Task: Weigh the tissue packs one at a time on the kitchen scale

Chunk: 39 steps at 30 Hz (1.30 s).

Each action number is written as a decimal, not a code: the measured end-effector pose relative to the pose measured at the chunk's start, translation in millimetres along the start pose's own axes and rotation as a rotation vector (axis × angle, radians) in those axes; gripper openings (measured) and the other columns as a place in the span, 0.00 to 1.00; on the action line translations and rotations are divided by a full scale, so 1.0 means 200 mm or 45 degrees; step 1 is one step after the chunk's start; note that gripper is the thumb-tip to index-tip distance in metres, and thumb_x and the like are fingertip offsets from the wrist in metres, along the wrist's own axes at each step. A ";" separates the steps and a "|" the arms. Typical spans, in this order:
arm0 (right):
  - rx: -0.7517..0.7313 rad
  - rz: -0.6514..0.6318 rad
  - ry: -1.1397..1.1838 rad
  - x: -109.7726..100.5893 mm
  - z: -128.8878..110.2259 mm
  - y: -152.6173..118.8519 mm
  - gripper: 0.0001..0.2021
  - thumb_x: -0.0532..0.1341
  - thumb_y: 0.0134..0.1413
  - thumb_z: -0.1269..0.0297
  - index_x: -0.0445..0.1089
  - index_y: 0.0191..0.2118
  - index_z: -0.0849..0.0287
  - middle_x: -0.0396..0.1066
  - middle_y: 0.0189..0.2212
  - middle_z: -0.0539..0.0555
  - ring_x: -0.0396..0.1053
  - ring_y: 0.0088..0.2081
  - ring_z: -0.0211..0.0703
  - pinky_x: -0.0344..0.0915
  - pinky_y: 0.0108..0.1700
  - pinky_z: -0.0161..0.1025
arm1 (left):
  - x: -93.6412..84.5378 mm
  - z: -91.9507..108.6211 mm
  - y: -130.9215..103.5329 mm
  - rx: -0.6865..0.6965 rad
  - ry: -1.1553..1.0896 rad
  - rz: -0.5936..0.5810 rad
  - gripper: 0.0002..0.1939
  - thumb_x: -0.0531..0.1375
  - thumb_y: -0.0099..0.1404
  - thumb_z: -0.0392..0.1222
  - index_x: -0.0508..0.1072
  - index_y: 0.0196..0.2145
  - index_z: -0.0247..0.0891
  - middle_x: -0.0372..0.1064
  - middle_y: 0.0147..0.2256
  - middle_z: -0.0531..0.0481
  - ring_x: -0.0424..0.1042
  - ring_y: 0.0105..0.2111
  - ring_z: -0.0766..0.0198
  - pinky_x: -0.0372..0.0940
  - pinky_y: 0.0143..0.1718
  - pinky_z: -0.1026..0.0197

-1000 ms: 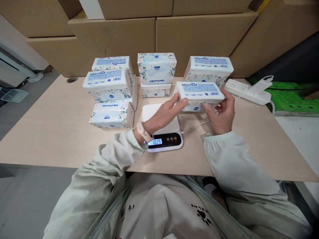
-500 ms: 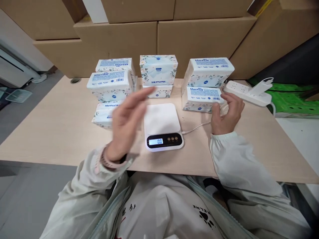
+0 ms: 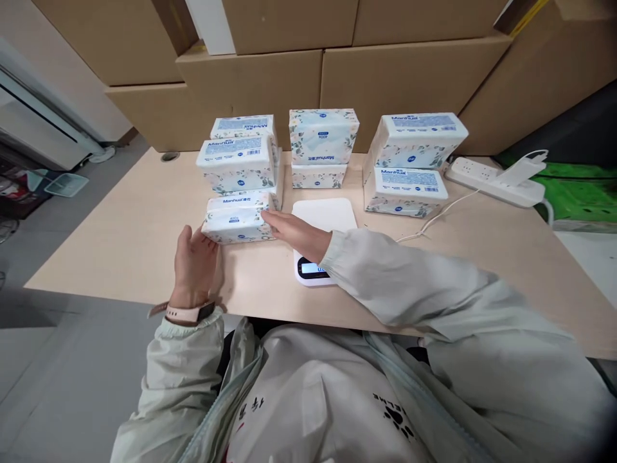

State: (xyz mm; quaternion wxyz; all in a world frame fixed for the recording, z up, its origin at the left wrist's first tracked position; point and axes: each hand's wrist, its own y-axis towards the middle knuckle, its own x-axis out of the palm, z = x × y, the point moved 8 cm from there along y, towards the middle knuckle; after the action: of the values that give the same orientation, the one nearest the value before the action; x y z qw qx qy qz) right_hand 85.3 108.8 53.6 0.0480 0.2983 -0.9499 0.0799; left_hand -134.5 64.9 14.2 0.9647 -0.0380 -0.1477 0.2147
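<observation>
Both of my hands are at the front left tissue pack (image 3: 238, 222), one at each end. My left hand (image 3: 195, 263) is at its left end, fingertips partly behind the pack's lower corner. From the right, my right hand (image 3: 299, 233) lays its fingers on the other end, its forearm crossing over the white scale (image 3: 325, 213). The scale's lit display is partly hidden by my sleeve. Behind the held pack stand more packs (image 3: 236, 164). Two packs are stacked in the middle (image 3: 324, 138), and others stand at the right (image 3: 407, 190).
A white power strip (image 3: 496, 182) with a plugged-in adapter lies at the right, its cable running toward the scale. Cardboard boxes (image 3: 250, 83) line the back of the wooden table (image 3: 130, 238). Something green (image 3: 578, 193) is at the far right.
My right hand has moved from the right packs across the scale to the front left pack. My left hand has lowered to that pack's left end. The view has shifted slightly.
</observation>
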 end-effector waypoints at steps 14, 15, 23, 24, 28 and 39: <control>-0.224 0.632 -0.200 -0.71 -0.01 -0.63 0.27 0.65 0.67 0.35 0.75 0.66 0.36 0.70 0.71 0.41 0.60 0.78 0.56 0.55 0.82 0.62 | 0.73 0.00 -0.40 0.167 0.344 -0.852 0.28 0.53 0.82 0.60 0.67 0.74 0.56 0.52 0.79 0.62 0.45 0.82 0.53 0.46 0.84 0.46; -0.221 0.660 -0.190 -0.74 0.03 -0.63 0.28 0.65 0.66 0.34 0.76 0.65 0.38 0.72 0.71 0.43 0.62 0.77 0.57 0.56 0.81 0.63 | 0.73 -0.04 -0.37 0.174 0.377 -0.833 0.29 0.53 0.82 0.60 0.67 0.74 0.55 0.52 0.79 0.60 0.45 0.82 0.53 0.46 0.84 0.46; -0.485 1.024 -0.174 -0.89 0.14 -0.75 0.26 0.62 0.70 0.38 0.82 0.60 0.50 0.84 0.58 0.57 0.80 0.62 0.58 0.73 0.70 0.63 | 0.47 -0.15 -0.16 0.257 0.323 -0.268 0.35 0.58 0.75 0.69 0.77 0.67 0.45 0.67 0.72 0.43 0.62 0.76 0.45 0.56 0.79 0.40; -0.471 1.021 -0.152 -0.90 0.16 -0.75 0.25 0.62 0.71 0.39 0.82 0.59 0.50 0.84 0.57 0.57 0.80 0.61 0.57 0.73 0.69 0.63 | 0.45 -0.15 -0.16 0.244 0.277 -0.242 0.33 0.59 0.74 0.69 0.79 0.64 0.45 0.69 0.71 0.43 0.64 0.75 0.45 0.57 0.78 0.40; -0.403 0.997 -0.092 -0.90 0.20 -0.74 0.23 0.62 0.71 0.41 0.83 0.57 0.49 0.85 0.55 0.56 0.81 0.60 0.56 0.73 0.68 0.62 | 0.46 -0.13 -0.17 0.198 0.185 -0.254 0.28 0.61 0.73 0.67 0.84 0.58 0.47 0.75 0.67 0.44 0.67 0.73 0.46 0.59 0.77 0.40; -0.367 0.997 -0.117 -0.89 0.21 -0.73 0.21 0.62 0.72 0.41 0.85 0.54 0.48 0.86 0.54 0.55 0.81 0.59 0.56 0.73 0.68 0.60 | 0.51 -0.12 -0.22 0.159 0.132 -0.410 0.24 0.63 0.73 0.62 0.85 0.57 0.46 0.79 0.62 0.44 0.75 0.67 0.45 0.67 0.72 0.42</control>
State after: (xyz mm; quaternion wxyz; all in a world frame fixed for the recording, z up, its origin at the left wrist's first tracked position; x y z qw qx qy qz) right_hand 313.2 83.7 5.6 0.0130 -0.0918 -0.9942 -0.0551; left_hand -20.6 68.9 24.8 0.9934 0.0351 -0.0883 0.0638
